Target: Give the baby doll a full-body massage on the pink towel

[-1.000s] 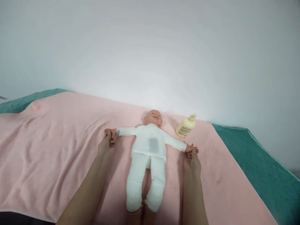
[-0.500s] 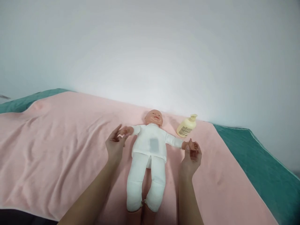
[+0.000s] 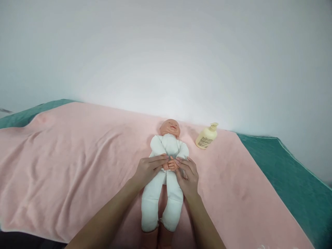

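A baby doll (image 3: 170, 144) in a white cloth body lies on its back, its head away from me. Its two small hands (image 3: 171, 164) meet over its belly. My left hand (image 3: 150, 168) has the doll's arm on the left side pinched near the wrist. On the other side, my right hand (image 3: 188, 174) grips the doll's other arm by its wrist. My fingers partly cover both of the doll's forearms and the grey patch on its front.
A pale yellow pump bottle (image 3: 206, 137) stands to the right of the doll's head. Beneath everything spreads a wrinkled pink blanket (image 3: 85, 166) over a green sheet (image 3: 282, 166). A white wall (image 3: 166, 58) rises behind.
Both my hands have moved inward, bringing the doll's arms from stretched out at its sides to folded over its belly. The bottle has stayed in place.
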The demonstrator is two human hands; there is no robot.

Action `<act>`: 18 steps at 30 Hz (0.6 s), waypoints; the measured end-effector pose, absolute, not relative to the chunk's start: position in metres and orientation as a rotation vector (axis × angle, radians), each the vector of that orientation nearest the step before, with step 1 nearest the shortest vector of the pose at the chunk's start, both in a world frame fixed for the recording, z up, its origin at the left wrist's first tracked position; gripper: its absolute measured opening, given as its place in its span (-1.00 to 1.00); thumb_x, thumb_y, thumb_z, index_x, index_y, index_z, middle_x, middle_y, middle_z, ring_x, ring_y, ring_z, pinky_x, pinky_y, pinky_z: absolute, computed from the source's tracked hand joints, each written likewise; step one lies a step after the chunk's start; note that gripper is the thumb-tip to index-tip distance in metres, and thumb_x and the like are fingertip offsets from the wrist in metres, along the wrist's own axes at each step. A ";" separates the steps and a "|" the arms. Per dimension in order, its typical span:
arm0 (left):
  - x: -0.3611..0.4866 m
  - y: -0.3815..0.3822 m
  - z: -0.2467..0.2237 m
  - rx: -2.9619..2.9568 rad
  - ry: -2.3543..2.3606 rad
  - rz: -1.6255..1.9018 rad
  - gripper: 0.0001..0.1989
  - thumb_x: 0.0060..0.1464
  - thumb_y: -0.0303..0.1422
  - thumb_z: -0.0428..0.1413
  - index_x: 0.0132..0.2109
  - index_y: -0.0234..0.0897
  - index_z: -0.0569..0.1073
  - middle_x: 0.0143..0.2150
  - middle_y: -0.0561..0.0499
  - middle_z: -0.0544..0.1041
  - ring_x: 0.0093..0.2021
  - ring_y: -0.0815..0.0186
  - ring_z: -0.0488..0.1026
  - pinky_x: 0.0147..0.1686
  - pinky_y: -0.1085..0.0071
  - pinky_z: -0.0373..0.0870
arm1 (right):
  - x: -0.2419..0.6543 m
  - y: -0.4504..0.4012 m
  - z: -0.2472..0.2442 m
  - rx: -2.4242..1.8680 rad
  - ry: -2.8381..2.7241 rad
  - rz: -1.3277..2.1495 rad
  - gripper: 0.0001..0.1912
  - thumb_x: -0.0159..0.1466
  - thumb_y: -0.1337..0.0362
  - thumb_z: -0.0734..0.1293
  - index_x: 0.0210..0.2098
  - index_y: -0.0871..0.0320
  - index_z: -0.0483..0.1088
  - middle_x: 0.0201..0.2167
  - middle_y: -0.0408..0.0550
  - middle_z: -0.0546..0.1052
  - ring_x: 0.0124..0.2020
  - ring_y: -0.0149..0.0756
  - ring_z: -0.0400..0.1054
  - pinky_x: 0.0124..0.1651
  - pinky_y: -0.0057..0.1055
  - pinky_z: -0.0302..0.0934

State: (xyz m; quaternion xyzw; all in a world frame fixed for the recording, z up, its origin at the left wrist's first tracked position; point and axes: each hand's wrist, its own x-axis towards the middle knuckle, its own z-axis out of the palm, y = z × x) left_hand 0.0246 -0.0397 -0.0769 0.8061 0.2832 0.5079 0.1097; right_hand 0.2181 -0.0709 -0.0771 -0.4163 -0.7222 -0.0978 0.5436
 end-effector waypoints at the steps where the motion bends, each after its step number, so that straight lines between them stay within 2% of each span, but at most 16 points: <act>1: 0.025 -0.040 -0.077 2.378 0.832 1.488 -0.72 0.24 -0.49 -0.02 -0.06 -0.21 0.55 -0.04 0.02 0.59 -0.01 0.33 0.53 -0.02 0.39 0.53 | 0.218 -0.071 -0.077 -0.985 -1.725 -0.231 -0.71 0.21 0.43 0.34 -0.12 -0.01 0.49 -0.22 -0.10 0.59 -0.18 -0.25 0.50 0.09 -0.04 0.32; 8: 0.027 -0.041 -0.079 2.255 0.838 1.480 -0.75 0.20 -0.48 0.02 -0.12 -0.23 0.58 -0.05 -0.01 0.60 -0.03 0.30 0.54 -0.03 0.36 0.52 | 0.216 -0.072 -0.077 -0.996 -1.707 -0.124 -0.75 0.21 0.42 0.34 -0.15 0.01 0.48 -0.23 -0.09 0.58 -0.16 -0.25 0.48 0.11 -0.02 0.29; 11: 0.022 -0.041 -0.074 1.921 1.003 1.499 -0.83 0.10 -0.39 0.14 -0.18 -0.20 0.61 -0.06 -0.04 0.60 -0.34 0.35 0.55 -0.35 0.42 0.53 | 0.224 -0.069 -0.072 -1.054 -1.486 0.024 -0.78 0.19 0.35 0.38 -0.15 0.06 0.47 -0.21 -0.06 0.57 -0.13 -0.22 0.46 0.10 -0.01 0.29; 13: 0.012 -0.039 -0.069 1.592 1.146 1.532 -0.81 0.00 -0.33 0.23 -0.19 -0.22 0.61 -0.11 -0.04 0.61 -0.55 0.46 0.39 -0.57 0.49 0.38 | 0.236 -0.064 -0.068 -1.085 -1.211 0.124 -0.71 0.15 0.29 0.42 -0.12 0.12 0.44 -0.16 -0.01 0.56 -0.08 -0.18 0.45 0.09 -0.02 0.30; 15: 0.000 -0.034 -0.064 1.253 1.208 1.629 -0.70 -0.08 -0.29 0.30 -0.15 -0.25 0.59 -0.17 -0.03 0.61 -0.62 0.54 0.26 -0.63 0.53 0.26 | 0.252 -0.058 -0.067 -1.065 -0.917 0.201 -0.58 0.09 0.24 0.47 -0.06 0.16 0.41 -0.05 0.04 0.52 0.01 -0.14 0.42 0.13 -0.04 0.27; 18: -0.019 -0.026 -0.062 0.763 1.103 1.762 -0.61 -0.11 -0.24 0.33 -0.10 -0.23 0.56 -0.25 0.05 0.55 -0.61 0.61 0.22 -0.61 0.60 0.24 | 0.277 -0.051 -0.074 -1.056 -0.590 0.357 -0.48 0.04 0.17 0.49 -0.03 0.18 0.40 0.12 0.10 0.42 0.16 -0.11 0.31 0.18 -0.13 0.23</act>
